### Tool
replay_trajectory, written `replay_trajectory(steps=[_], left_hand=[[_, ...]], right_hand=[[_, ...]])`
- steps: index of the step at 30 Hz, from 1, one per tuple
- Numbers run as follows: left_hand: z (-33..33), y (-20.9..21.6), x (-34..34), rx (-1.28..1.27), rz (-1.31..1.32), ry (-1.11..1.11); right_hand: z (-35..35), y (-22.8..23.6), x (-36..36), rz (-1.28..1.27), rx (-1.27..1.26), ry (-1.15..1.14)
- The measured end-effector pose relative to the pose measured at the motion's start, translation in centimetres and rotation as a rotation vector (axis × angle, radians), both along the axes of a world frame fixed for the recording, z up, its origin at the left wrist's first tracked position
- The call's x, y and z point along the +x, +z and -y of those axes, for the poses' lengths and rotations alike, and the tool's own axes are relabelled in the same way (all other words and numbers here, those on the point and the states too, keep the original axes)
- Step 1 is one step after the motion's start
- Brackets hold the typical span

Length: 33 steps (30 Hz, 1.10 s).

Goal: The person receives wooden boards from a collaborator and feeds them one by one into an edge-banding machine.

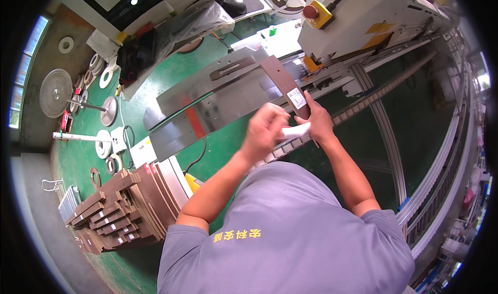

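A narrow brown board (280, 79) with a white printed label (296, 98) on its face slants up and away from me. My right hand (320, 120) grips its near end, thumb and fingers along the edges. Left of it, my left hand (264, 130) is curled with the fingers closed, partly smeared by motion. A white piece (295, 131), perhaps paper or cloth, lies between the two hands, against the left one. What exactly the left fingers pinch is hidden.
Beyond the board stand a grey metal machine table (181, 138) and a machine with a red stop button (310, 12). A roller conveyor (386, 92) runs on the right. At lower left is a stack of brown boards (119, 211); rolls of edging (102, 143) lie behind it.
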<state>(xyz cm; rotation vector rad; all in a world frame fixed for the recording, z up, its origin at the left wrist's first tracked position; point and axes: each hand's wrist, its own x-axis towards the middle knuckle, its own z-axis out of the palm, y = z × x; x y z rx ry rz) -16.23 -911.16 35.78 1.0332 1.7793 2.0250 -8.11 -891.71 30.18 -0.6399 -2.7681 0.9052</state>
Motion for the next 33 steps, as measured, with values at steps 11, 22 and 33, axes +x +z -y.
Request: replay_trajectory(steps=[11, 22, 33], left_hand=[[-4.8, -10.5, 0.2, -0.351, 0.311, -0.089], [-10.1, -12.4, -0.1, -0.308, 0.405, -0.074], [-16.6, -12.0, -0.3, -0.316, 0.462, -0.177]], right_hand=[[-1.5, -5.8, 0.7, 0.077, 0.186, -0.056], [-4.5, -5.7, -0.8, 0.165, 0.125, -0.039], [-11.3, -5.4, -0.6, 0.136, 0.073, -0.038]])
